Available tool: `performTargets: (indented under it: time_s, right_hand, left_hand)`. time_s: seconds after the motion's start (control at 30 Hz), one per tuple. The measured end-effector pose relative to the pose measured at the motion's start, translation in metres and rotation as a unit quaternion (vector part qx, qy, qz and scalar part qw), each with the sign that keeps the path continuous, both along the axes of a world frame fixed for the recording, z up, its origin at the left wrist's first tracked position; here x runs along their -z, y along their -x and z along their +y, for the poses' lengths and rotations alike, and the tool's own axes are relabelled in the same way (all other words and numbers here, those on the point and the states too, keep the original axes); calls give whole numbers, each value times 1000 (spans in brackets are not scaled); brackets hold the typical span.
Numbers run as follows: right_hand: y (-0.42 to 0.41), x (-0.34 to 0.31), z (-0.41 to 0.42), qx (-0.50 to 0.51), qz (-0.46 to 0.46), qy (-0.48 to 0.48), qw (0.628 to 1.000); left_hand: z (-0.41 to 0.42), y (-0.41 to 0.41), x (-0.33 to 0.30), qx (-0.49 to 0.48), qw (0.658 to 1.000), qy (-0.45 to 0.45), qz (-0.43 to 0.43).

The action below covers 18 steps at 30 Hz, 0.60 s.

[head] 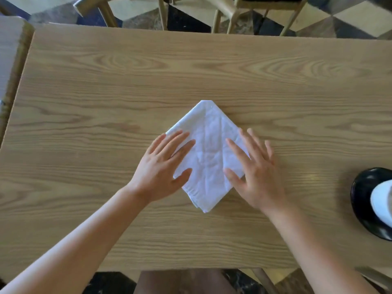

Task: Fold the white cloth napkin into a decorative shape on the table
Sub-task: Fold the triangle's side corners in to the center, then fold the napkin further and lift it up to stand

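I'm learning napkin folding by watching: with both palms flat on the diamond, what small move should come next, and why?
Probably fold one side corner inward to the centre crease. The white cloth napkin lies flat as a diamond on the wooden table, and the left hand and right hand rest open on its side corners, so it looks pressed and ready.
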State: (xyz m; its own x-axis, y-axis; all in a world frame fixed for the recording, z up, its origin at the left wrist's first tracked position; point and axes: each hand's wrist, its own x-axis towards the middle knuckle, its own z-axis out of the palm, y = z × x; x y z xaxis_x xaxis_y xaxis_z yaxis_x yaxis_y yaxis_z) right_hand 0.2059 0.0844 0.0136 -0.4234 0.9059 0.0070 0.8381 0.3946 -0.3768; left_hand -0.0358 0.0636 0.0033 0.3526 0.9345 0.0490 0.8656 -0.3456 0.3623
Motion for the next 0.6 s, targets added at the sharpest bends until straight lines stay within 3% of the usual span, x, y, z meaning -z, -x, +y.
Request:
performTargets:
  time_s: [0.13, 0.27, 0.6]
  right_hand:
    - [19, 29, 26, -6, -70, 23, 997]
    - [17, 54, 27, -21, -134, 11, 991]
    - [9, 55, -29, 32, -110, 9, 993]
  left_hand:
    - [11, -29, 22, -62, 994, 54, 70]
    - [8, -35, 37, -58, 993, 51, 93]
    - [-24, -21, 37, 83, 990, 32, 110]
